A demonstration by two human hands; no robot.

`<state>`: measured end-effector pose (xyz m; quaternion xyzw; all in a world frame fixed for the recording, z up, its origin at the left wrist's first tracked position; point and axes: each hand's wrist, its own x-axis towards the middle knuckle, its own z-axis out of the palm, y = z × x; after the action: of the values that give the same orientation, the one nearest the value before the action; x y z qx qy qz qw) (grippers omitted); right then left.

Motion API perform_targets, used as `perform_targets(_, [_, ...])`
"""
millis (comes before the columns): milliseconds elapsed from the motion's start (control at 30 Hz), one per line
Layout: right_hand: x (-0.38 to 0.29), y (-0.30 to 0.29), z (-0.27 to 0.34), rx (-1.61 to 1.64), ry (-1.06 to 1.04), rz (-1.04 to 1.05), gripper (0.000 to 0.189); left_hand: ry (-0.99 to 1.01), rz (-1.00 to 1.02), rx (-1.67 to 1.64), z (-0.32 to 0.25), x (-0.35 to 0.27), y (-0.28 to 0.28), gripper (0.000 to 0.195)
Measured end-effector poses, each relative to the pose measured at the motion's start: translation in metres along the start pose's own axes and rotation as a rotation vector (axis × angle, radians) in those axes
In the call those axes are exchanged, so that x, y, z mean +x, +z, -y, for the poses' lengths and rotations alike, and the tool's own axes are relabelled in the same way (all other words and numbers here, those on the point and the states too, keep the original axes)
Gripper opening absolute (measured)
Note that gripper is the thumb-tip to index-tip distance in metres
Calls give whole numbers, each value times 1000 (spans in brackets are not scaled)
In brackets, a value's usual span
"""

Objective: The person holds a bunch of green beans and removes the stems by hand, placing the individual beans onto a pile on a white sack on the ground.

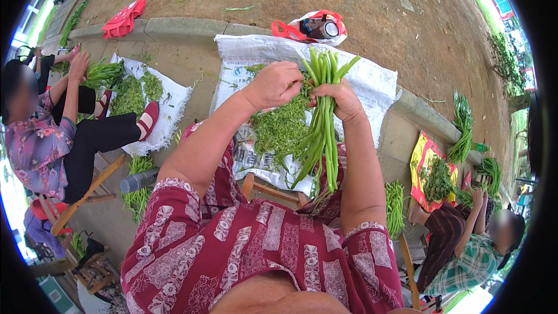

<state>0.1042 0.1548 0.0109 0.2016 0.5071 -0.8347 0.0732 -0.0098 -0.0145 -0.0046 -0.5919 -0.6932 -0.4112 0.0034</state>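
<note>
My right hand (340, 100) is wrapped around a bundle of long green vegetable stems (324, 139). The cut-looking ends point away from me, and the thinner ends hang towards my lap. Just left of the bundle is my left hand (277, 85), thumb and forefinger drawn together close to the stems. Whether a thin bit of stem is pinched there is too small to tell. Below both hands, a heap of small green leaves and trimmings (279, 128) lies on a white woven plastic sack (366, 78) that bears printing.
A bag with red handles (290, 30) holds a bottle beyond the sack, by the stone kerb (187, 30). Seated people work with greens on both sides. Stem bundles (394, 209) and a grey bottle (138, 180) lie beside me. A red bag (125, 19) rests on the kerb.
</note>
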Motion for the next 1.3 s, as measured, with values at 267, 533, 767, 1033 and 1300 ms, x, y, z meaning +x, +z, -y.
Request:
perform_targets(267, [-3,5,-1,6,-13,50,29,-68,-13,-45,1,0,-2,7])
perform_targets(533, [-2,9,-1,-51,-48,14,25,-208,-124,-226,-1,0,1,10])
perform_targets(767, [2,9,0,41,-72,26,21,-561,-262,-842,-1,0,14,15])
perform_targets(1033, [-10,-7,0,73,-95,65,25,-628,-781,-1266,58,-10,-29,15])
perform_targets(1300, [-6,-2,3,68,-52,61,30,-473,-255,-714,14,-3,-3,18])
